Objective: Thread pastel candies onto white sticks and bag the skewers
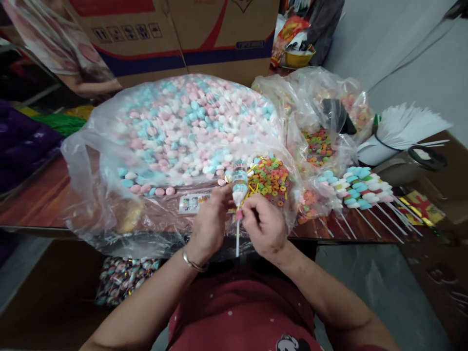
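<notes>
A wrapped marshmallow skewer (240,181) stands upright in front of me, its clear wrapper gathered at the bottom above a white stick (237,240). My left hand (212,220) is closed at the skewer's left side, with its fingertips partly hidden. From the right, my right hand (266,225) pinches the gathered neck of the wrapper, just by a pink piece on the stick. Whether a tie sits between those fingers is too small to tell. Right behind the skewer lie ring-shaped gummies (270,180) with thin gold strips among them.
A big clear bag of pastel marshmallows (190,126) covers the table's middle. At right lie marshmallow skewers (361,187) and a cup of white sticks (380,146). A cardboard box (219,39) stands behind. Wrapped sweets (124,280) sit below the table edge. Another person's arm (86,87) is at upper left.
</notes>
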`<state>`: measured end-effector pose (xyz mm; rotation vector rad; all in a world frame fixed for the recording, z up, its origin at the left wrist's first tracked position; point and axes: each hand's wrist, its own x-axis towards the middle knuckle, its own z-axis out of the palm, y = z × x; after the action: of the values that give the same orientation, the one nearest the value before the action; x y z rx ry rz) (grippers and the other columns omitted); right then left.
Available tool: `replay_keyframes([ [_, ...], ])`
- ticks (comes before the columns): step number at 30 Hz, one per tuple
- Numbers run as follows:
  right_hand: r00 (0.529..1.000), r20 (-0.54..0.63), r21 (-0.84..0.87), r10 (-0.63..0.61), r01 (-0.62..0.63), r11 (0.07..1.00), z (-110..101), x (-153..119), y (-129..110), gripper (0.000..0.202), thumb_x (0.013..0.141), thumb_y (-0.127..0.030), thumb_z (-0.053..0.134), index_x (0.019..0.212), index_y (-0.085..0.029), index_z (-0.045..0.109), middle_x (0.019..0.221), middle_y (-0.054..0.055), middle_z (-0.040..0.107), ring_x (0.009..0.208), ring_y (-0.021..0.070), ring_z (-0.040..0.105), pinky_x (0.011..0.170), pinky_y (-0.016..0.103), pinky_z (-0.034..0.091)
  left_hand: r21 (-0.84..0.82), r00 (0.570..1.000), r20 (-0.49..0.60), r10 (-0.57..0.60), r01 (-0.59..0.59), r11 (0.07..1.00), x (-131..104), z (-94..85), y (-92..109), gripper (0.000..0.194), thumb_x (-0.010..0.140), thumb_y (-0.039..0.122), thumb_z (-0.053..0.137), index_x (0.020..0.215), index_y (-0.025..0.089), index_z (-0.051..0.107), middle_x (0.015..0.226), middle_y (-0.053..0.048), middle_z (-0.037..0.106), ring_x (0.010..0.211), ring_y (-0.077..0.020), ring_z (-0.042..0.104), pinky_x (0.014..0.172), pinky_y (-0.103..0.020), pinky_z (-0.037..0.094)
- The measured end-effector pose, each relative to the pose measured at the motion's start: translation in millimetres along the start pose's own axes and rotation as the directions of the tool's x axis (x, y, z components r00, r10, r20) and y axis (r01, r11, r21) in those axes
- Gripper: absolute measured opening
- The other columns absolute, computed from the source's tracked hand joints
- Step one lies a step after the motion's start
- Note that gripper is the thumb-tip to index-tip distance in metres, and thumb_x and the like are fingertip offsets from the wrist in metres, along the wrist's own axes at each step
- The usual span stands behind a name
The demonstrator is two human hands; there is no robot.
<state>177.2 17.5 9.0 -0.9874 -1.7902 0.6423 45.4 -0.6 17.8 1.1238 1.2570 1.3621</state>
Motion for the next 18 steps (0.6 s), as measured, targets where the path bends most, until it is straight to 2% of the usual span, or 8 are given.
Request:
replay_keyframes([
  [2, 0.999, 0.039, 0.024, -0.006, 0.005, 1.0, 3, -3, 0, 0.014, 0.087, -0.019, 0.045, 0.074, -0.021, 0.05, 0.066, -0.002, 0.057, 0.059, 0.0107, 0.052, 0.057, 0.022, 0.042, -0.156, 0.999, 0.036, -0.008, 0.013, 0.988, 4, -14.3, 7, 0.07, 0.081, 0.078, 0.027, 0.073, 0.022, 0.068, 0.074, -0.008, 0.066, 0.074, -0.0229, 0.06, 0.069, -0.036, 0.047],
  [3, 0.999, 0.029, 0.027, 0.017, -0.018, 0.999, 4, -3, 1, 0.014, 0.087, -0.02, 0.045, 0.075, -0.021, 0.05, 0.066, -0.002, 0.056, 0.059, 0.0108, 0.052, 0.057, 0.022, 0.042, -0.193, 0.989, 0.149, -0.009, 0.038, 0.98, 4, -21.7, 8, 0.072, 0.077, 0.082, 0.03, 0.067, 0.022, 0.068, 0.07, -0.009, 0.066, 0.073, -0.0242, 0.061, 0.07, -0.038, 0.048],
  [5, 0.999, -0.014, 0.004, 0.037, -0.037, 0.999, 7, -4, 3, 0.013, 0.088, -0.019, 0.044, 0.076, -0.021, 0.05, 0.067, -0.002, 0.056, 0.061, 0.0113, 0.053, 0.058, 0.022, 0.042, -0.144, 0.926, 0.377, -0.032, 0.092, 0.985, 2, -33.9, 6, 0.067, 0.074, 0.08, 0.042, 0.058, 0.02, 0.067, 0.06, -0.009, 0.064, 0.068, -0.0245, 0.06, 0.072, -0.04, 0.049],
  [7, 0.999, -0.026, -0.012, -0.022, 0.022, 1.0, 11, -6, 1, 0.013, 0.087, -0.017, 0.044, 0.076, -0.02, 0.051, 0.07, -0.001, 0.057, 0.064, 0.012, 0.054, 0.061, 0.023, 0.043, -0.021, 0.896, 0.43, -0.11, 0.131, 0.991, -4, -39.1, -1, 0.058, 0.078, 0.07, 0.051, 0.058, 0.018, 0.066, 0.06, -0.007, 0.063, 0.066, -0.0214, 0.059, 0.074, -0.037, 0.049],
  [9, 0.997, 0.029, 0.045, -0.067, 0.066, 0.997, 19, -12, -5, 0.013, 0.087, -0.017, 0.044, 0.076, -0.02, 0.051, 0.071, 0.0, 0.058, 0.065, 0.0121, 0.053, 0.063, 0.024, 0.044, -0.029, 0.928, 0.33, -0.175, 0.195, 0.98, -10, -36.9, -8, 0.047, 0.082, 0.061, 0.057, 0.065, 0.017, 0.065, 0.066, -0.004, 0.065, 0.068, -0.0183, 0.058, 0.073, -0.033, 0.049],
  [12, 0.974, 0.224, 0.225, 0.034, -0.085, 0.971, 31, -20, -13, 0.013, 0.089, -0.02, 0.045, 0.079, -0.019, 0.054, 0.071, -0.001, 0.06, 0.065, 0.0111, 0.055, 0.062, 0.022, 0.045, -0.248, 0.967, 0.148, -0.205, 0.237, 0.939, -18, -27.8, -10, 0.033, 0.078, 0.051, 0.067, 0.079, 0.018, 0.065, 0.072, -0.002, 0.066, 0.068, -0.0161, 0.06, 0.066, -0.028, 0.049],
  [15, 0.908, 0.409, 0.237, 0.094, -0.205, 0.95, 36, -15, -6, 0.016, 0.092, -0.022, 0.045, 0.086, -0.018, 0.06, 0.073, -0.001, 0.063, 0.067, 0.0109, 0.057, 0.062, 0.022, 0.045, -0.368, 0.982, -0.13, -0.14, 0.084, 0.926, -24, -27.9, -2, 0.028, 0.072, 0.041, 0.076, 0.085, 0.021, 0.062, 0.069, 0.002, 0.064, 0.061, -0.012, 0.058, 0.057, -0.023, 0.047],
  [18, 0.929, 0.369, 0.009, 0.032, -0.038, 0.999, 35, 6, 17, 0.016, 0.093, -0.02, 0.047, 0.093, -0.016, 0.063, 0.088, 0.004, 0.066, 0.081, 0.0143, 0.059, 0.074, 0.026, 0.046, -0.297, 0.933, -0.359, -0.03, -0.084, 0.951, -29, -52.0, 6, 0.02, 0.078, 0.035, 0.072, 0.08, 0.022, 0.057, 0.054, 0.008, 0.05, 0.042, -0.0056, 0.041, 0.047, -0.02, 0.039],
])
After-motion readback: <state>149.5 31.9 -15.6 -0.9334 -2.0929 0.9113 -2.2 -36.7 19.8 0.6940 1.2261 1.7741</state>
